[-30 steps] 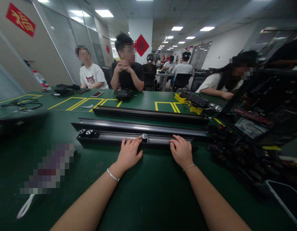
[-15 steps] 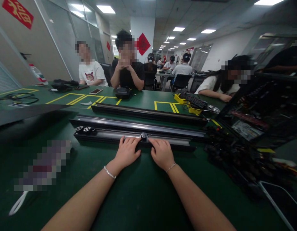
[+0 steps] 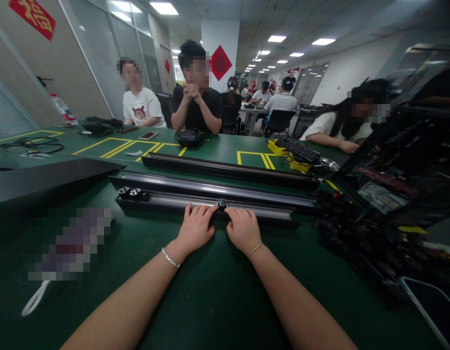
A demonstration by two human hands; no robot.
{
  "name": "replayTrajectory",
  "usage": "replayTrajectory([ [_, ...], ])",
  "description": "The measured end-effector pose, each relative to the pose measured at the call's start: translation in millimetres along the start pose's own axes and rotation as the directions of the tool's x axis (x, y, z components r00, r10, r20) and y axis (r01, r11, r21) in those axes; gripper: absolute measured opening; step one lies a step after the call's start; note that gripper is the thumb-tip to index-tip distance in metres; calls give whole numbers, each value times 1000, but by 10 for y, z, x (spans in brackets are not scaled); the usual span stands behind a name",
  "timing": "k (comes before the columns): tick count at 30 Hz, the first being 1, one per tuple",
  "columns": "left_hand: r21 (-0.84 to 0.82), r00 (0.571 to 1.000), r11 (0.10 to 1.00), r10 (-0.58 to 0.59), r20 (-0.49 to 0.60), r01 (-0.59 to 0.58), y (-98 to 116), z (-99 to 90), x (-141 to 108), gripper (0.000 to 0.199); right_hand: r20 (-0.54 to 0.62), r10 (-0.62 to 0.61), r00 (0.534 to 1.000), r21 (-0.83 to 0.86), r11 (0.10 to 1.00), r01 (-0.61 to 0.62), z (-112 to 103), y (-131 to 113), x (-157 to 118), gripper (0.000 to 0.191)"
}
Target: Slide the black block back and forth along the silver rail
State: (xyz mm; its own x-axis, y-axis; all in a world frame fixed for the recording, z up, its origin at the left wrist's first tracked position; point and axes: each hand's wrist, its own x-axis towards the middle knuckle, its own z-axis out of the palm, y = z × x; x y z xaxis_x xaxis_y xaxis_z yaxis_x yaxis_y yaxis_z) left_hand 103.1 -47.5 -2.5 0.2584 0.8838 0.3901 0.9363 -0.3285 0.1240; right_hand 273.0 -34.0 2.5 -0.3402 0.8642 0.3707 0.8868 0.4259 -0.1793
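A long black channel rail (image 3: 166, 204) lies across the green table in front of me. A small black fitting (image 3: 222, 202) sits in its groove, between my two index fingertips. My left hand (image 3: 196, 227) rests over the rail's near edge, fingers stretched and thumb apart, the index tip at the fitting's left side. My right hand (image 3: 243, 229) lies on the same edge with fingers extended, its index tip at the right side of the fitting. Whether the fingertips press on the fitting or only touch it is too small to tell. Two black-and-white round parts (image 3: 130, 192) sit at the rail's left end.
Two more rails, a shiny one (image 3: 210, 188) and a dark one (image 3: 228, 170), lie behind. A grey panel (image 3: 46, 182) and a blurred-out pouch (image 3: 70, 243) are left. Dark tangled parts (image 3: 359, 248), a phone (image 3: 429, 306) and an open case (image 3: 403, 160) stand right. People sit opposite.
The whole view has shifted slightly with my head. Both hands stay at the fitting, with little visible movement against the rail.
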Motion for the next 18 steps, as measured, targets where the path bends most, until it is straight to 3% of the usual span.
replayTrajectory([
  [10, 4, 1000, 1000, 16, -15, -16, -33, 16, -5, 48, 14, 91, 996, -60, 994, -90, -66, 36, -17, 34],
  [18, 3, 1000, 1000, 19, -8, -19, -37, 3, -5, 46, 21, 76, 997, -61, 995, -74, -103, 91, -23, 32],
])
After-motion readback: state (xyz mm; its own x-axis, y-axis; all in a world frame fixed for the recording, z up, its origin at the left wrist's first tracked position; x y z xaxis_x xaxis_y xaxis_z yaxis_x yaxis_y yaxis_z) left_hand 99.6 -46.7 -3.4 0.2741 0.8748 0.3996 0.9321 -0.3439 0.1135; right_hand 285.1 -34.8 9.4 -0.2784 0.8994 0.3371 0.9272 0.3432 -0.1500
